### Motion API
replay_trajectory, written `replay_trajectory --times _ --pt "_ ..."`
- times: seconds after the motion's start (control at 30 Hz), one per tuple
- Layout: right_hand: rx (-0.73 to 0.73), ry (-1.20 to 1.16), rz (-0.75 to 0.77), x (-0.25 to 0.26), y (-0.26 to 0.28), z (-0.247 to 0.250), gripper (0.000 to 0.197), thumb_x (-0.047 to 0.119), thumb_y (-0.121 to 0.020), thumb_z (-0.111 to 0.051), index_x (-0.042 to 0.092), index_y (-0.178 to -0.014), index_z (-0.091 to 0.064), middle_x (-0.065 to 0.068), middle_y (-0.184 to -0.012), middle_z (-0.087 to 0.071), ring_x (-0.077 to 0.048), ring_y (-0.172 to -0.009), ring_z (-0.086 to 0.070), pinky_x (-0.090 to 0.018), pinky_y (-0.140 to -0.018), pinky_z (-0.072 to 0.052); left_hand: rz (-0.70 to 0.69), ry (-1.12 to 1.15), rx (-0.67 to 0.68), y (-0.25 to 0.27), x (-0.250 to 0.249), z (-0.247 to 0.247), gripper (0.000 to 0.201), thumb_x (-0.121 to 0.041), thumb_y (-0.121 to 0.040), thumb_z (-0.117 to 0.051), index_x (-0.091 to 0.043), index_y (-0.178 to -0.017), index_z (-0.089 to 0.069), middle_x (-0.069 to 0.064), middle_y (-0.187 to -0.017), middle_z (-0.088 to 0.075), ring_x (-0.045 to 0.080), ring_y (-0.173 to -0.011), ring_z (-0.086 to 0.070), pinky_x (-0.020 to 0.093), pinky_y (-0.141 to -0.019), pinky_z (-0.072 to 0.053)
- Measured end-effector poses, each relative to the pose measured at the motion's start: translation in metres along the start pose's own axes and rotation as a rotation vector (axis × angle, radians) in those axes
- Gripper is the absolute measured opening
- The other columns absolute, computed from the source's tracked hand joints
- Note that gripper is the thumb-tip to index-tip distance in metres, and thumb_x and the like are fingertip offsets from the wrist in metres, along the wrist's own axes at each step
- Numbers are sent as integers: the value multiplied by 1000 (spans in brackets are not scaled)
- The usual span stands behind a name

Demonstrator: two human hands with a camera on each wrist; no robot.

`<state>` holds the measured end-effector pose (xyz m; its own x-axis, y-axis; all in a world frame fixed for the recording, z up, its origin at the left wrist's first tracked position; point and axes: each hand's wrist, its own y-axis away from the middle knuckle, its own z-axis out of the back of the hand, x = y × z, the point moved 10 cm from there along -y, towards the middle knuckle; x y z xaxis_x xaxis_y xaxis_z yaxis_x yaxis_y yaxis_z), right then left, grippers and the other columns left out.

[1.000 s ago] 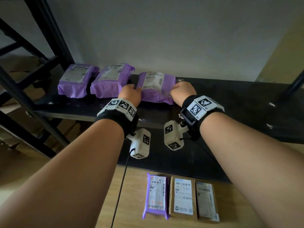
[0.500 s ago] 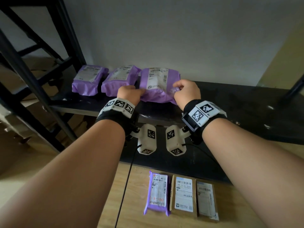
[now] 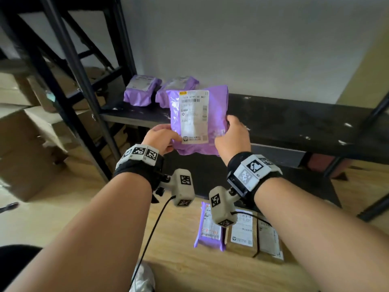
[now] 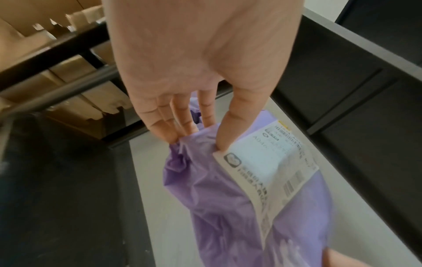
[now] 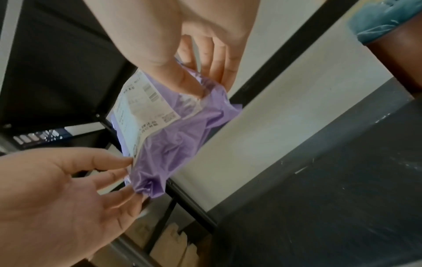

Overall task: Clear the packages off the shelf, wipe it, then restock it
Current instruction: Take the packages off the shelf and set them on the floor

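The scuffed black metal shelf carries two purple plastic mailer packages side by side at its left end, while the wooden floor bears one purple mailer beside two brown cardboard parcels.

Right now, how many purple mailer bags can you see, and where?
4. One purple mailer bag is held up between the left hand and right hand. Two lie at the shelf's back left. One lies on the floor beside two brown parcels. Others may be hidden.

purple label-faced package upright above black shelf, two purple packages at shelf's left end
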<state>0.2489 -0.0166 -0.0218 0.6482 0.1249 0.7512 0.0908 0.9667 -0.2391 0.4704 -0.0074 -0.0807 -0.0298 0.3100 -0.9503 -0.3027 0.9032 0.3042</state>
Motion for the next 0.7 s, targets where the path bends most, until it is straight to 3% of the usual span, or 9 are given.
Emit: replay_trajectory --times 0.1,0.23,0.3,0.4,0.43,0.53,0.63,0.7 --pt "24 14 -10 -14 28 -26 49 10 -86 -57 13 -135 -47 -9 -129 -53 -28 -120 -52 -38 -100 -46 47 -35 -16 9 37 15 49 -1 -66 -67 -17 -112 -64 11 -110 -71 25 -98 -68 30 -69 -54" --pt "112 54 -63 -43 62 -61 41 12 -90 -54 13 -131 -48 -9 -130 -48 -30 -110 -57 -35 -89 -46 124 -54 -87 12 92 34 41 1 -62 -64 -21 -97 -68 12 -103 -72 29 -95 -69 38 -83 -57" --pt "166 92 -91 -58 74 -77 42 9 -89 -54 12 -131 -46 -11 -133 -45 -33 -108 -58 -37 -88 -46 170 -82 -88 7 118 37 42 -3 -56 -66 -21 -94 -70 13 -101 -73 30 -94 -70 40 -84 -57" --pt "216 147 -127 -78 83 -101 40 6 -88 -51 8 -128 -48 -13 -130 -43 -36 -103 -59 -37 -84 -47 232 -161 -72 1 142 34 17 -7 -68 -68 -17 -81 -68 14 -96 -70 29 -87 -65 35 -78 -52" --pt "230 158 -128 -81 84 -105 38 4 -87 -51 8 -125 -49 -13 -128 -44 -36 -101 -59 -37 -82 -48 240 -192 -91 3 142 35 12 -7 -75 -66 -13 -85 -66 13 -93 -66 27 -85 -62 35 -80 -52" --pt "318 202 -182 -108 92 -137 29 3 -85 -50 8 -114 -54 -13 -122 -48 -35 -102 -59 -35 -80 -47 292 -256 -117 -11 169 42 25 -10 -83 -64 -5 -107 -64 10 -95 -63 24 -84 -59 35 -83 -51" --pt "428 244 -268 -140 102 -173 27 3 -85 -53 9 -111 -56 -13 -121 -52 -32 -106 -57 -28 -76 -39 395 -278 -90 -16 209 45 26 -12 -84 -63 -5 -109 -63 9 -99 -66 23 -90 -63 32 -84 -53" --pt "476 257 -321 -158 105 -194 27 5 -86 -54 9 -112 -57 -13 -122 -53 -31 -106 -58 -26 -74 -36 457 -271 -69 -22 235 46 27 -13 -84 -63 -5 -109 -61 7 -94 -65 21 -86 -62 29 -74 -52"
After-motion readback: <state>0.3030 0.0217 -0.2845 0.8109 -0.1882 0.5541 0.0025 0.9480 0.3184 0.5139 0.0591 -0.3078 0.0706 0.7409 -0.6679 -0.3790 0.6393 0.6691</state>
